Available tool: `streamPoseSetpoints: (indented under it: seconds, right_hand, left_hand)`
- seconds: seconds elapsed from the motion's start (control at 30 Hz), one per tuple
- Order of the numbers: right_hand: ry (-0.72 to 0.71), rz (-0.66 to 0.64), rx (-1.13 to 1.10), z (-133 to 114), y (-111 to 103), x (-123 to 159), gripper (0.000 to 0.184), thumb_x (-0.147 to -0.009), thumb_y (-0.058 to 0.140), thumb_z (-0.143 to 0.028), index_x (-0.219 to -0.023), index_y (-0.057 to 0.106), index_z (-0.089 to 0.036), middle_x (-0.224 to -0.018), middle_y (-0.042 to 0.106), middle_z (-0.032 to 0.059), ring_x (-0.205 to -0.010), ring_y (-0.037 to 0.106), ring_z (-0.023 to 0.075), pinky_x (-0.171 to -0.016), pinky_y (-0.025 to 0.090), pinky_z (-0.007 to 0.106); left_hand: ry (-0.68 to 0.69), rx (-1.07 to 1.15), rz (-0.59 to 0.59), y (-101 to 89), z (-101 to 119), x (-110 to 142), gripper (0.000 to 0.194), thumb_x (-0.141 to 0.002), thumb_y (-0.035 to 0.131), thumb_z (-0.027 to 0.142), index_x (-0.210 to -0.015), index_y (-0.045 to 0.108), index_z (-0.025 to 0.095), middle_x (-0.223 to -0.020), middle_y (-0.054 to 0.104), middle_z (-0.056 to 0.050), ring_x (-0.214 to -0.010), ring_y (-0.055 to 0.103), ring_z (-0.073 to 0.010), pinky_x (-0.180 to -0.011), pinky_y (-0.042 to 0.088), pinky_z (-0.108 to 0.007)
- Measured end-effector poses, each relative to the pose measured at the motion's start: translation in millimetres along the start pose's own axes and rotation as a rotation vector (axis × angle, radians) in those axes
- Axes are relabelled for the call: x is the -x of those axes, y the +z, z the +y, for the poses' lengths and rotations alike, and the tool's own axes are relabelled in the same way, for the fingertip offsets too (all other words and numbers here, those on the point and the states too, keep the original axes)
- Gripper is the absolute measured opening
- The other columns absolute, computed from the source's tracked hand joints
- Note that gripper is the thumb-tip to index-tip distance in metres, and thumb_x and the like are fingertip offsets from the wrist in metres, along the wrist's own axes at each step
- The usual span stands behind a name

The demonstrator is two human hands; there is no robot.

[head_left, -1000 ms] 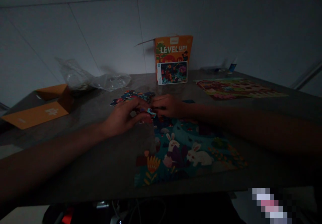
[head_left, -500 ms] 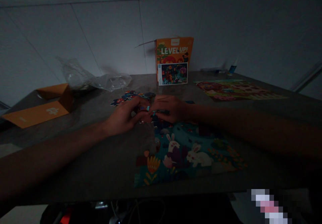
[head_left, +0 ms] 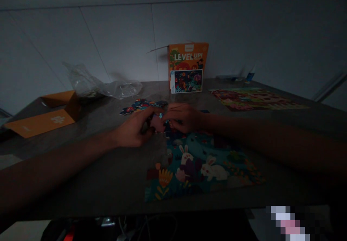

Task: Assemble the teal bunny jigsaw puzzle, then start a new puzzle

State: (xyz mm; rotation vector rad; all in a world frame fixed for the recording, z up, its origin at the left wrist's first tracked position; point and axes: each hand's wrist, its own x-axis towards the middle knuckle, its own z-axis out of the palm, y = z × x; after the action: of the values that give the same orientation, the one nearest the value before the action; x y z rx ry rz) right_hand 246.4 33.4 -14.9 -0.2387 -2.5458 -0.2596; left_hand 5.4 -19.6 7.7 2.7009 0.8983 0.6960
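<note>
A partly assembled jigsaw puzzle (head_left: 200, 158) with two white rabbits and orange flowers lies flat on the table in front of me. At its upper left edge, a pinkish puzzle piece (head_left: 158, 123) sits between my hands. My left hand (head_left: 135, 127) has its thumb and forefinger curved round the left side of that piece. From the right, my right hand (head_left: 184, 117) reaches over the puzzle with fingers bent down onto the piece's right side. Its fingertips are partly hidden in the dim light. Just beyond my left hand are several loose puzzle pieces (head_left: 142, 104).
Behind stands an orange puzzle box (head_left: 188, 51) with a reference picture card (head_left: 187, 81) leaning against it. An open orange box part (head_left: 43, 120) and a clear plastic bag (head_left: 121, 89) lie left. Another puzzle (head_left: 257, 99) and a small blue-labelled bottle (head_left: 250, 76) are right.
My left thumb and fingers have spread a little wider, and more of the pinkish piece shows between my hands. My right fingers have shifted slightly. The puzzle stays in place.
</note>
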Motion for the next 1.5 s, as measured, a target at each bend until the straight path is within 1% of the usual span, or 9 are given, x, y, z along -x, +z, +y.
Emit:
streamPoseSetpoints:
  seconds: [0.13, 0.27, 0.37, 0.57, 0.73, 0.87, 1.03, 1.2, 1.5]
  right_hand:
    - [-0.075, 0.109, 0.036, 5.1, 2.5, 0.4, 0.021, -0.098, 0.049, -0.022, -0.111, 0.064, -0.015, -0.091, 0.065, 0.0082, -0.085, 0.059, 0.0187, -0.072, 0.049, 0.03]
    - [-0.148, 0.161, 0.042, 7.6, 3.0, -1.5, 0.019, -0.101, 0.049, -0.025, -0.103, 0.064, -0.014, -0.086, 0.065, 0.0068, -0.082, 0.058, 0.0182, -0.074, 0.049, 0.031]
    - [-0.129, 0.158, 0.056, 5.8, 1.9, -2.7, 0.019, -0.102, 0.048, -0.026, -0.097, 0.063, -0.015, -0.081, 0.063, 0.0052, -0.078, 0.055, 0.0175, -0.071, 0.047, 0.031]
    - [-0.046, 0.11, 0.022, 3.8, 0.7, -3.4, 0.028, -0.103, 0.043, -0.036, -0.091, 0.057, -0.017, -0.08, 0.056, 0.0043, -0.077, 0.051, 0.0179, -0.068, 0.043, 0.031]
    - [-0.039, 0.14, -0.03, 4.2, 1.9, -3.4, 0.027, -0.101, 0.046, -0.036, -0.084, 0.052, -0.017, -0.077, 0.053, 0.0038, -0.075, 0.049, 0.0178, -0.068, 0.04, 0.031]
    - [0.05, 0.195, -0.093, 3.0, 1.8, -2.8, 0.023, -0.1, 0.046, -0.032, -0.082, 0.048, -0.019, -0.076, 0.05, 0.0015, -0.072, 0.046, 0.0158, -0.066, 0.037, 0.029]
    - [0.081, 0.184, -0.129, 3.1, 1.6, -2.0, 0.021, -0.1, 0.043, -0.028, -0.082, 0.048, -0.019, -0.074, 0.049, 0.0005, -0.068, 0.044, 0.0143, -0.064, 0.035, 0.028]
    - [0.098, 0.149, -0.141, 4.3, 2.3, -1.9, 0.023, -0.101, 0.041, -0.03, -0.082, 0.048, -0.02, -0.075, 0.051, 0.0011, -0.068, 0.045, 0.0148, -0.064, 0.037, 0.029]
    - [0.147, 0.052, -0.098, 5.7, 2.9, -2.1, 0.026, -0.102, 0.035, -0.03, -0.082, 0.049, -0.022, -0.077, 0.054, 0.0033, -0.074, 0.051, 0.0177, -0.069, 0.043, 0.033]
  left_hand:
    - [0.033, -0.044, 0.026, 3.0, -2.7, 0.6, 0.052, -0.08, 0.056, 0.015, -0.131, 0.047, 0.017, -0.114, 0.064, -0.01, -0.093, 0.064, -0.0225, -0.08, 0.055, -0.035]
    - [0.091, -0.132, 0.035, 2.3, -2.2, -0.3, 0.047, -0.082, 0.056, 0.014, -0.128, 0.048, 0.016, -0.122, 0.06, -0.011, -0.108, 0.06, -0.0251, -0.091, 0.053, -0.038]
    - [0.146, -0.184, 0.059, -0.4, -0.5, -1.1, 0.041, -0.081, 0.056, 0.014, -0.122, 0.052, 0.015, -0.122, 0.059, -0.012, -0.111, 0.058, -0.0267, -0.092, 0.051, -0.04]
    - [0.212, -0.113, 0.129, -5.5, 2.2, 1.9, 0.036, -0.082, 0.051, 0.013, -0.118, 0.056, 0.016, -0.095, 0.065, -0.006, -0.085, 0.063, -0.0199, -0.076, 0.054, -0.033]
    - [0.327, -0.113, 0.094, -4.5, 1.6, 1.8, 0.027, -0.086, 0.051, 0.011, -0.111, 0.061, 0.018, -0.102, 0.069, -0.007, -0.094, 0.066, -0.0203, -0.081, 0.054, -0.032]
    - [0.182, -0.133, 0.139, -0.1, -1.2, 0.2, 0.017, -0.091, 0.053, 0.017, -0.106, 0.062, 0.017, -0.095, 0.07, -0.005, -0.086, 0.067, -0.0182, -0.078, 0.055, -0.029]
    - [0.075, -0.031, 0.07, 4.3, -3.4, 0.8, 0.038, -0.091, 0.059, 0.027, -0.128, 0.053, 0.018, -0.104, 0.072, -0.005, -0.09, 0.07, -0.0187, -0.079, 0.056, -0.029]
    - [0.06, 0.012, 0.059, 4.9, -2.3, 1.2, 0.028, -0.091, 0.062, 0.032, -0.114, 0.057, 0.019, -0.106, 0.072, -0.005, -0.093, 0.071, -0.0188, -0.08, 0.056, -0.029]
    - [0.048, -0.081, 0.149, 5.6, -7.0, -1.7, 0.023, -0.091, 0.064, 0.041, -0.091, 0.06, 0.019, -0.086, 0.069, -0.001, -0.077, 0.066, -0.0163, -0.068, 0.051, -0.026]
